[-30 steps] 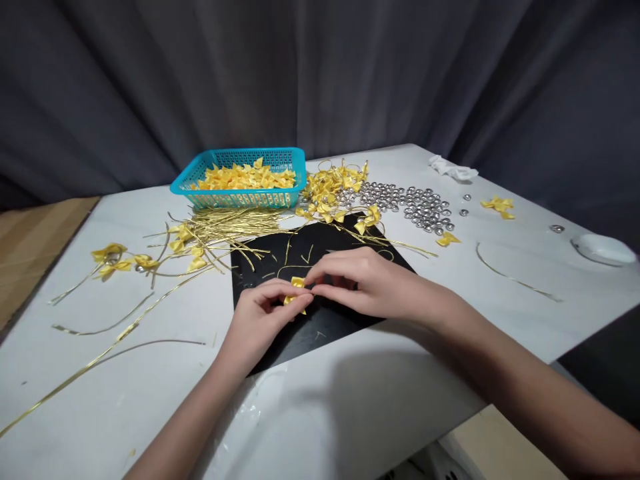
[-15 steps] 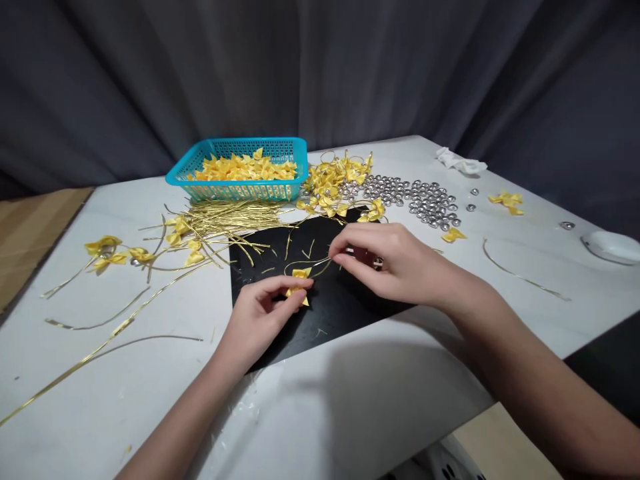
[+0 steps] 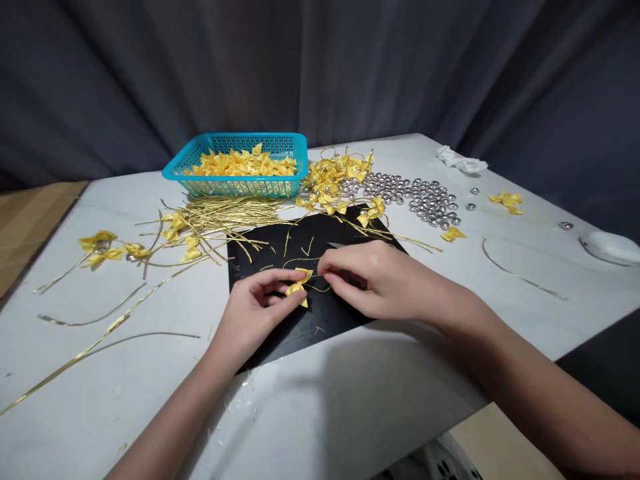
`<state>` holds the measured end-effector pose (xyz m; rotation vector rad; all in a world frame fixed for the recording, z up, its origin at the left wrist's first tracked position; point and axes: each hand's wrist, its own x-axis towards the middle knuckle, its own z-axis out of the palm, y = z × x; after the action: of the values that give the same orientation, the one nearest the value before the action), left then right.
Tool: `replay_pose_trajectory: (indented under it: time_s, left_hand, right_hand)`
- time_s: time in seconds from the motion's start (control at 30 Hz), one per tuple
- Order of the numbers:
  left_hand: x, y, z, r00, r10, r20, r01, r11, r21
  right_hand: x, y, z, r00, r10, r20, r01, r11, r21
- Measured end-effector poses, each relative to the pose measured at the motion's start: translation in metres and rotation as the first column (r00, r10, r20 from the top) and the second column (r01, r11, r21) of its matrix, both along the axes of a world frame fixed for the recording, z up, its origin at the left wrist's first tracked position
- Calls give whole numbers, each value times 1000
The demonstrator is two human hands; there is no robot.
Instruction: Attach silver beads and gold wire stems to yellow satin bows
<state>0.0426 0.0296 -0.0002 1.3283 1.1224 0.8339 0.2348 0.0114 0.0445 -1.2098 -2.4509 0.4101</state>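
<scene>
Between the thumb and fingers of my left hand (image 3: 260, 300) is a yellow ribbon bow (image 3: 299, 289), held above a black mat (image 3: 285, 337). My right hand (image 3: 377, 277) is closed in a pinch just right of the bow. A thin gold cord (image 3: 319, 289) runs from the bow to the right fingertips and makes a loose loop there. The pinching fingertips hide the cord's end. A pointed metal blade tip (image 3: 336, 245) shows behind my right hand; the rest of it is hidden.
A blue basket (image 3: 235, 179) of yellow bows stands at the back, with gold cords (image 3: 230, 217) before it. Finished-looking yellow bows (image 3: 333, 177) and silver beads (image 3: 433, 202) lie to its right. A white dish (image 3: 613, 247) sits far right. Loose bows and cords are at left.
My right hand has moved left and slightly down, closer to the bow, with the cord in its fingers. My left hand keeps its hold, and more of the bow shows.
</scene>
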Motion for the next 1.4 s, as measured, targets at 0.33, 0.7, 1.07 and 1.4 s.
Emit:
replay_pose_trajectory:
  time_s: [0.33, 0.7, 1.07, 1.4]
  left_hand:
    - [1, 1, 2, 999, -14, 46, 17, 999, -49]
    - [1, -1, 1, 997, -79, 2, 79, 997, -19]
    - [0, 0, 2, 997, -71, 20, 72, 997, -37]
    - [0, 0, 0, 996, -87, 23, 88, 996, -21]
  right_hand:
    - [-6, -2, -4, 1000, 22, 11, -22, 999, -42]
    - [-5, -3, -3, 999, 28, -15, -29, 999, -30]
    - [-5, -4, -1, 1000, 5, -5, -6, 999, -49]
    - [-5, -3, -2, 1000, 3, 20, -2, 999, -54]
